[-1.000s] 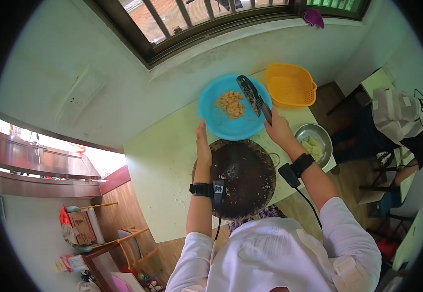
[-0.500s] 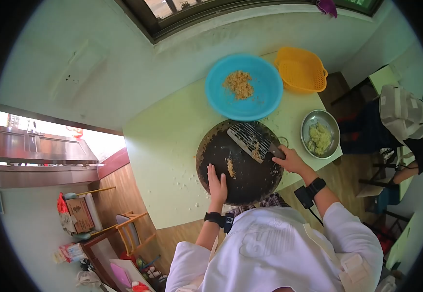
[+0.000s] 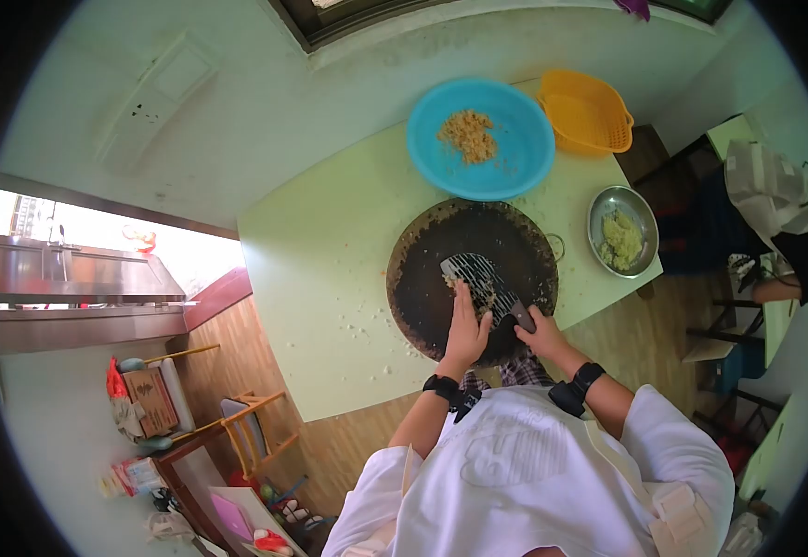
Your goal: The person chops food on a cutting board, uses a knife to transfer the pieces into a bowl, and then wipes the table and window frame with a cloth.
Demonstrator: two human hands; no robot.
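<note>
My right hand (image 3: 540, 332) is wrapped round the dark handle of a cleaver (image 3: 480, 275), whose broad, streaked blade lies low over the round dark chopping board (image 3: 420, 243). My left hand (image 3: 464, 334) is stretched out, fingers together and straight, with its fingertips right at the blade's near edge. Bits of tan minced food (image 3: 487, 303) show by the blade and fingers; part of them is hidden behind the left hand. Beyond the board, a blue basin (image 3: 540, 167) holds a heap of tan minced food (image 3: 469, 136).
A metal bowl (image 3: 647, 215) with pale green chopped food stands right of the board. At the back right is a yellow basket (image 3: 586, 111). White crumbs lie on the pale table (image 3: 316, 278). Another person (image 3: 775, 218) is at the far right; a wooden chair (image 3: 254, 432) stands lower left.
The cleaver has come down the board toward my body and nearer my left hand. My left hand has moved right, up to the blade. The camera view has shifted slightly.
</note>
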